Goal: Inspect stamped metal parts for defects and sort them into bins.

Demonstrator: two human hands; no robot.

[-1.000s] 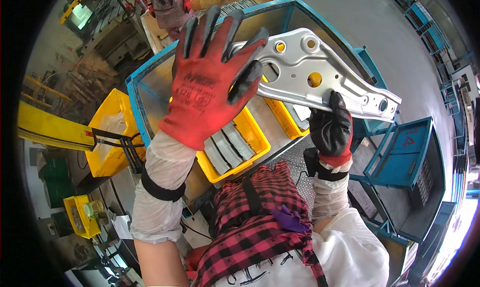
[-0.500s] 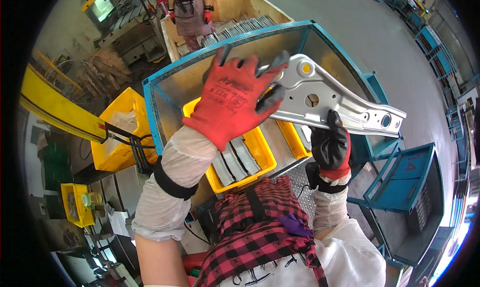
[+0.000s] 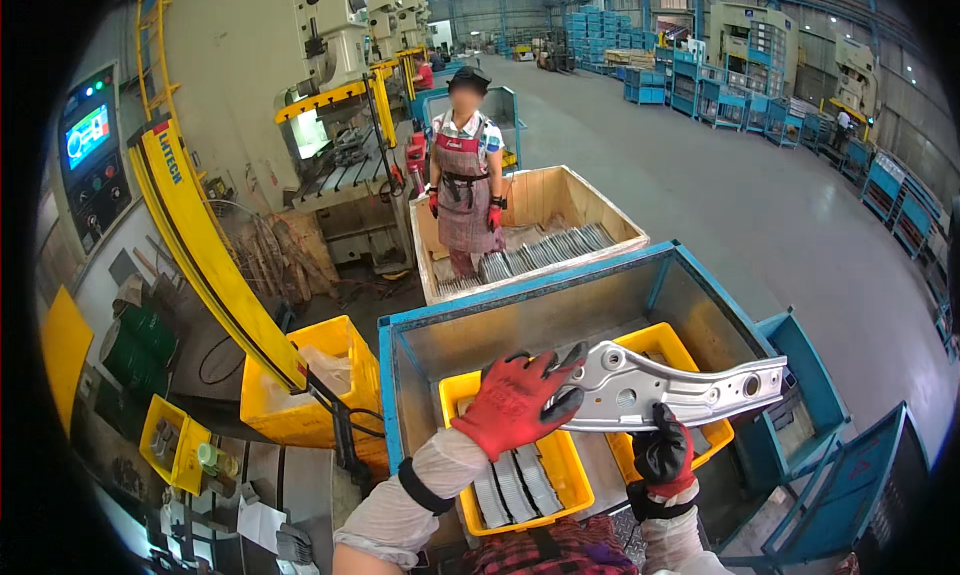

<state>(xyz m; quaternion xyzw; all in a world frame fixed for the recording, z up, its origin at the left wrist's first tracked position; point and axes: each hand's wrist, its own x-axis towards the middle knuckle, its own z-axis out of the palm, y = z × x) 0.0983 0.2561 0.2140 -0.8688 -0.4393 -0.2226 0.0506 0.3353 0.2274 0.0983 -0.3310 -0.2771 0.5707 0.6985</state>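
A silvery stamped metal bracket [image 3: 685,390] with several holes is held up above yellow bins. My right hand [image 3: 664,453], in a red and black glove, is closed on its lower edge near the middle, the thumb lying on the face. My left hand [image 3: 518,400], in a red glove with dark fingertips, is at the bracket's left end with its fingers apart. It covers part of that end, so contact beneath the palm is hidden. Below my left hand, a yellow bin [image 3: 585,495] holds stacked metal pieces [image 3: 515,485]. A second yellow bin [image 3: 718,437] stands under the bracket.
A blue-framed metal crate [image 3: 530,310] surrounds the bins. Beyond it, a person [image 3: 465,180] stands at a wooden crate [image 3: 600,200] of stacked metal parts. A yellow post [image 3: 215,265] and another yellow bin [image 3: 275,410] are to the left; a blue rack [image 3: 860,485] is to the right.
The view has tilted up, showing more of the hall. Both hands and the bracket appear lower in the picture and farther right. My right hand keeps its hold.
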